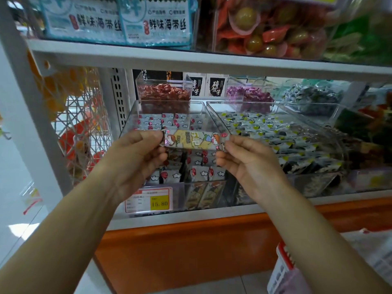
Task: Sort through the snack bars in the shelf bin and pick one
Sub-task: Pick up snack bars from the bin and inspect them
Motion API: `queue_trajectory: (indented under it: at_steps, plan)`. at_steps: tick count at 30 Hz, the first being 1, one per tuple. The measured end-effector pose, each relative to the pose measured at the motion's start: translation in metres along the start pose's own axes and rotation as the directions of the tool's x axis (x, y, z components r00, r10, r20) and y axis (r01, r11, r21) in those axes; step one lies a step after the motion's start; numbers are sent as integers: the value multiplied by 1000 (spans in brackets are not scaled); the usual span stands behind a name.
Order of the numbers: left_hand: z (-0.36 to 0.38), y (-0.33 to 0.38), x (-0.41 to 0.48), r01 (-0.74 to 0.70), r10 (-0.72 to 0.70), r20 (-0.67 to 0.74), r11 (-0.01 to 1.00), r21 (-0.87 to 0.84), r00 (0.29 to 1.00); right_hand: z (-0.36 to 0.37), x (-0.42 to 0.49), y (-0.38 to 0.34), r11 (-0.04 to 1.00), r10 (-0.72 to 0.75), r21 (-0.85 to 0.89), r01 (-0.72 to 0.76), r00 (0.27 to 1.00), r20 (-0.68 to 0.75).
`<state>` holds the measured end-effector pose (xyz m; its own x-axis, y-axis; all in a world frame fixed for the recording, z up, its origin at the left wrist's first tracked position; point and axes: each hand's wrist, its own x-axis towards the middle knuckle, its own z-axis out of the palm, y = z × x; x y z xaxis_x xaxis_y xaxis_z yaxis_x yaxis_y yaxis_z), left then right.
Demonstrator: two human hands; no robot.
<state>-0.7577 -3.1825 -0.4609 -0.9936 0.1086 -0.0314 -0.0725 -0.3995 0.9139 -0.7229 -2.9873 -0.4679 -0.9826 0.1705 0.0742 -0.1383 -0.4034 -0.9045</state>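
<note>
A long snack bar (194, 140) in a yellow and white cartoon wrapper is held level in front of the clear shelf bin (131, 117). My left hand (135, 158) pinches its left end. My right hand (248, 164) pinches its right end. Inside the bin lie several small white packets with red marks (169, 122), and more of them show below the bar (199, 172). Two bars like the held one stand against the bin's front wall (203, 195).
A price tag reading 16.80 (149, 200) hangs on the bin front. A neighbouring clear bin (275, 132) of black and white packets sits to the right. Bins of red (165, 94) and purple sweets (248, 94) stand behind. A shelf board (191, 60) runs overhead, an orange base (191, 247) below.
</note>
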Motion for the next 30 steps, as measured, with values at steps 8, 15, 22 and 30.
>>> queue_trajectory:
  at_steps: [8,15,22,30]
  plan:
    - [-1,0,5,63,-57,34,979,-195,998,0,4,2,993,10,118,-8,1000,-21]
    - [1,1,-1,-48,42,77,995,85,996,2,2,7,938,-225,-261,229,973,44]
    - [3,-2,-6,-161,157,45,890,426,987,4,1,10,831,-302,-441,338,941,152]
    - [3,-1,-13,-313,199,247,713,627,948,-1,1,7,756,-306,-552,351,936,175]
